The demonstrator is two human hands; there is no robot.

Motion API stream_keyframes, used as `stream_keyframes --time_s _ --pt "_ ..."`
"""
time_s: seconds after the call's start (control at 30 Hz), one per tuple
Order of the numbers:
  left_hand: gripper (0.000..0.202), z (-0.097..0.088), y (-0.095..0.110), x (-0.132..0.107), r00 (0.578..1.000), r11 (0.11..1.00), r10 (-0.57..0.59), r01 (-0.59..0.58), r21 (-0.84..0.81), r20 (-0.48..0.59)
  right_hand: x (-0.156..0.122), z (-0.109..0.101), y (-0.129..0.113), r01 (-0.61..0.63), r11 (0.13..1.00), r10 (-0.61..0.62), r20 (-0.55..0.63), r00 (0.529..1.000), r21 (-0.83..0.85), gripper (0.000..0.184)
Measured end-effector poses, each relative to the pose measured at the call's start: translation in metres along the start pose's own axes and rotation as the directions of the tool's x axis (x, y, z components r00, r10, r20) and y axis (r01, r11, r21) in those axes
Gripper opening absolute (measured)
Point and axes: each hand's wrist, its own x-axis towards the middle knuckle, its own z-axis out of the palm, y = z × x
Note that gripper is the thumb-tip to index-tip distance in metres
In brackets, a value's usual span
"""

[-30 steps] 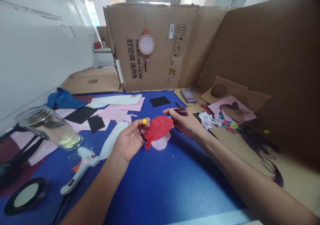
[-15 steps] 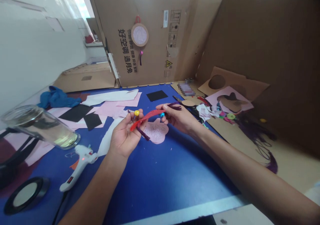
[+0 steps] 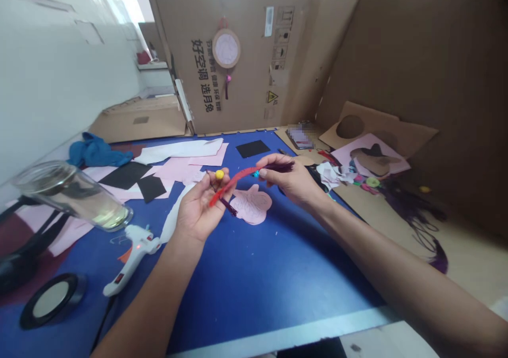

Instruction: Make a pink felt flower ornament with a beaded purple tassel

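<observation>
Both my hands hold a red felt cut-out [image 3: 234, 180] edge-on above the blue table [image 3: 254, 273]. My left hand [image 3: 198, 209] pinches its near end, where a yellow bead [image 3: 219, 174] and a dark purple tassel [image 3: 228, 204] sit by my fingers. My right hand [image 3: 291, 180] pinches the far end, next to a small blue bead and another dark purple tassel [image 3: 280, 165]. A pink felt piece [image 3: 252, 205] of similar shape lies flat on the table just under the red one.
A white glue gun [image 3: 133, 252] lies left of my left arm, beside a glass jar [image 3: 73, 196] and a black tape roll [image 3: 50, 300]. Pink, white and black felt scraps [image 3: 159, 170] cover the far left. Cardboard walls [image 3: 416, 66] stand behind; buttons and scraps [image 3: 357, 175] lie right.
The red felt piece was turned from flat-facing to edge-on and lifted slightly off the pink piece. The camera view tilted down and shifted a little.
</observation>
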Motion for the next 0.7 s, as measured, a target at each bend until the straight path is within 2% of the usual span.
stream_keyframes --time_s 0.1,0.23,0.33,0.5,0.6,0.7 --pt "0.015 -0.007 0.004 0.002 0.989 0.991 0.022 -0.041 0.131 0.144 -0.002 0.000 -0.010 0.074 0.992 -0.077 -0.023 0.997 -0.107 0.021" --pt "0.022 -0.010 0.012 0.002 0.925 0.940 0.079 -0.193 0.281 0.372 -0.007 0.001 -0.015 0.148 0.975 -0.150 0.005 0.989 -0.168 0.016" --pt "0.023 -0.009 0.016 0.000 0.899 0.918 0.074 -0.230 0.324 0.431 -0.009 0.002 -0.016 0.197 0.958 -0.195 0.031 0.980 -0.208 0.012" --pt "0.028 -0.013 0.019 0.002 0.920 0.949 0.096 -0.200 0.244 0.381 -0.013 0.005 -0.022 0.204 0.957 -0.198 0.049 0.979 -0.207 0.014" --pt "0.028 -0.018 0.017 0.006 0.955 0.981 0.066 -0.115 0.156 0.288 -0.014 0.007 -0.023 0.168 0.974 -0.161 0.054 0.985 -0.155 0.017" --pt "0.019 -0.019 0.014 0.007 0.983 0.996 0.057 -0.067 0.050 0.177 -0.015 0.011 -0.022 0.120 0.990 -0.116 0.062 0.991 -0.076 0.020"
